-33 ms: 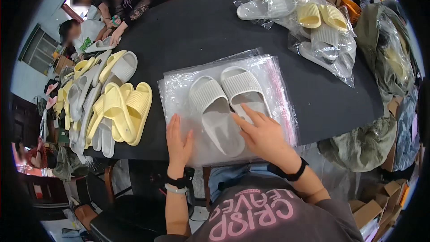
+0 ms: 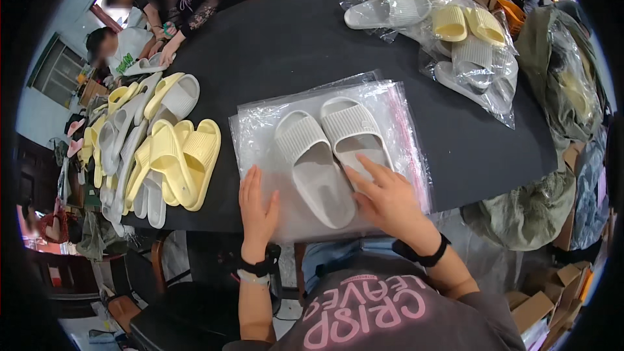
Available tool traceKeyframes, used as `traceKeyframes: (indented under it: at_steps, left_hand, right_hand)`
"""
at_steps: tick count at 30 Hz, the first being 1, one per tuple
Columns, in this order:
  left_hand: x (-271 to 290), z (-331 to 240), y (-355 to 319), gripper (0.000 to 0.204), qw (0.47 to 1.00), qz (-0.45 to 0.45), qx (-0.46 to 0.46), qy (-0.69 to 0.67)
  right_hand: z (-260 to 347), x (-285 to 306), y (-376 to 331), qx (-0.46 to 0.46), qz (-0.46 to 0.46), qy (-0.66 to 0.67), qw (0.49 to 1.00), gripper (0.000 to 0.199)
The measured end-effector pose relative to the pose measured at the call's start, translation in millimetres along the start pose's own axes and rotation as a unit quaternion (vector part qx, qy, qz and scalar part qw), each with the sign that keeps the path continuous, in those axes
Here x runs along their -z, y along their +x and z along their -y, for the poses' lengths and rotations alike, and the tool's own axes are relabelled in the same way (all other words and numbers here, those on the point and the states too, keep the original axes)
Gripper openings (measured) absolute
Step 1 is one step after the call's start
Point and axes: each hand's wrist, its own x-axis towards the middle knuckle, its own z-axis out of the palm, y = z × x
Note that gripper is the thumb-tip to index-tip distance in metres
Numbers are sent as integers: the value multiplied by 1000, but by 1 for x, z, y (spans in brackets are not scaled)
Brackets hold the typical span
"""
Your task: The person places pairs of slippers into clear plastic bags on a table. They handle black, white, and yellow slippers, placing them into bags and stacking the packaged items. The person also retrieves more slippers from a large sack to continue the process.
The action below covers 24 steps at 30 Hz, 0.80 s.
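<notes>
Two light grey slide slippers, the left slipper (image 2: 316, 169) and the right slipper (image 2: 354, 129), lie side by side with their toes away from me. Under them is a stack of clear plastic bags (image 2: 259, 131) with a pink strip along the right side. My left hand (image 2: 258, 211) lies at the stack's left near edge, fingers stretched and thumb apart, holding nothing. Over the heel of the right slipper rests my right hand (image 2: 387, 198), its fingers extended and spread; it hides part of the sole. I cannot tell how firmly the fingertips touch it.
Loose yellow and grey slippers (image 2: 188, 162) are heaped along the left of the black table (image 2: 279, 45). Bagged slippers (image 2: 474, 58) pile up at the far right. People stand at the far left, one person's hand (image 2: 170, 51) touching a slipper. Cardboard boxes (image 2: 536, 305) sit lower right.
My right hand has shifted slightly right and toward me over the right slipper. My left hand and the slippers look nearly unchanged.
</notes>
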Motion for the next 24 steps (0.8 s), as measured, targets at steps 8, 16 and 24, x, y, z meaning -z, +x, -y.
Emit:
traceKeyframes:
  at_steps: [8,16,24]
  left_hand:
    - [8,-117,34,49,978,180,-104,-10]
    - [-40,-122,59,50,976,109,-116,146]
    - [64,-54,59,26,990,54,-108,72]
  right_hand:
    - [-44,-13,-51,-110,-20,157,981,71]
    - [-50,-17,-60,-121,-9,206,971,67]
    - [-46,-13,-56,-122,7,183,976,68]
